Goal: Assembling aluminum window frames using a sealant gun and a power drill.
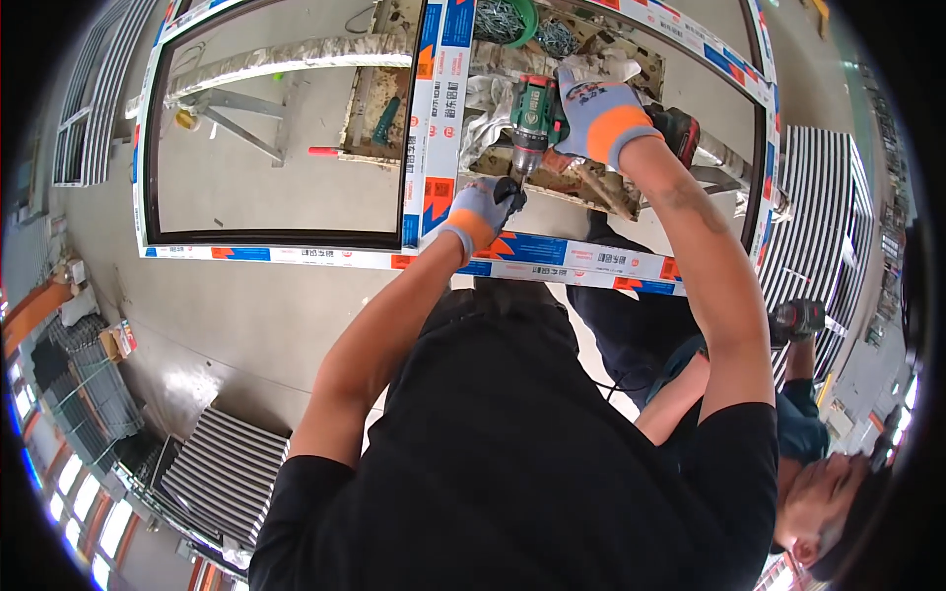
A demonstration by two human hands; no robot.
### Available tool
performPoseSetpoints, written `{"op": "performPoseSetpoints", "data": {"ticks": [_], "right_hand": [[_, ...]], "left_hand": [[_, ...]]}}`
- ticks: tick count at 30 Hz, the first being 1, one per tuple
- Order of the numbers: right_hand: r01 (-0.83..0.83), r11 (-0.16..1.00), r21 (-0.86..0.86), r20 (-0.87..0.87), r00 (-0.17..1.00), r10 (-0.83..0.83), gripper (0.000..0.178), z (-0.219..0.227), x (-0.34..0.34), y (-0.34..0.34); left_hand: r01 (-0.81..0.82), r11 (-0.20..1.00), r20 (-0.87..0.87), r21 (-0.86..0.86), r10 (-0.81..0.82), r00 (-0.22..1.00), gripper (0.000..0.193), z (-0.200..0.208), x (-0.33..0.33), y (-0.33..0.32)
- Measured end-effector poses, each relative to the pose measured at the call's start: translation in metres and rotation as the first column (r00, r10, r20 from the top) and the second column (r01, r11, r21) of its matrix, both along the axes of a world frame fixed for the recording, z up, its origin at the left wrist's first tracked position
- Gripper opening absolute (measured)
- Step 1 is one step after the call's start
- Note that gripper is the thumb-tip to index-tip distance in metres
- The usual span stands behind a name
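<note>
My right hand [603,116], in a grey and orange work glove, is wrapped around the grip of a green and black cordless drill [533,113]. The drill's chuck and bit point toward me. Just below the bit, my gloved left hand [475,212] pinches a small black part [508,191]; its exact kind is unclear. Both hands are over the near inside corner of a window frame [335,256], whose bars are covered in printed white, blue and orange film. Whether the bit touches the black part is too small to tell.
Under the frame are a cluttered work stand [591,177], a wrapped support beam [296,54], and a green bowl of screws [505,22]. A co-worker [818,492] stands close at my right with another drill [798,320]. Stacked profiles [222,468] lie at left and right.
</note>
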State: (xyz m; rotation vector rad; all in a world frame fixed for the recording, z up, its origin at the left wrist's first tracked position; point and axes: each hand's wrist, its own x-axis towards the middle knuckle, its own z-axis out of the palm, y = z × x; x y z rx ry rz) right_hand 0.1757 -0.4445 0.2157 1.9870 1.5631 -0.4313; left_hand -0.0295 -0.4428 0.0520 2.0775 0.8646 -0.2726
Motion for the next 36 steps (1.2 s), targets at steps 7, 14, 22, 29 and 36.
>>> {"op": "performPoseSetpoints", "data": {"ticks": [7, 14, 22, 29, 36], "right_hand": [[-0.057, 0.998, -0.014, -0.084, 0.995, 0.055, 0.102, -0.043, 0.023, -0.009], [-0.031, 0.996, -0.087, -0.179, 0.984, 0.015, 0.102, -0.052, 0.028, -0.011], [-0.066, 0.99, -0.12, -0.203, 0.978, 0.041, 0.102, -0.07, 0.029, -0.009], [-0.056, 0.993, -0.102, -0.243, 0.97, 0.03, 0.093, -0.076, 0.03, -0.014], [-0.048, 0.994, -0.097, -0.261, 0.965, 0.021, 0.093, -0.076, 0.033, -0.013]], "left_hand": [[-0.028, 0.985, -0.009, -0.17, 0.027, 1.0, 0.034, -0.017, 0.009, -0.008], [0.028, 0.982, -0.091, -0.188, -0.046, 0.995, 0.032, 0.003, 0.007, -0.003], [0.062, 0.988, -0.05, -0.142, -0.07, 0.996, 0.03, 0.0, 0.006, -0.005], [0.11, 0.984, -0.056, -0.142, -0.119, 0.991, 0.032, -0.01, 0.003, -0.008], [0.125, 0.974, -0.071, -0.191, -0.141, 0.987, 0.037, 0.001, 0.005, -0.004]]}}
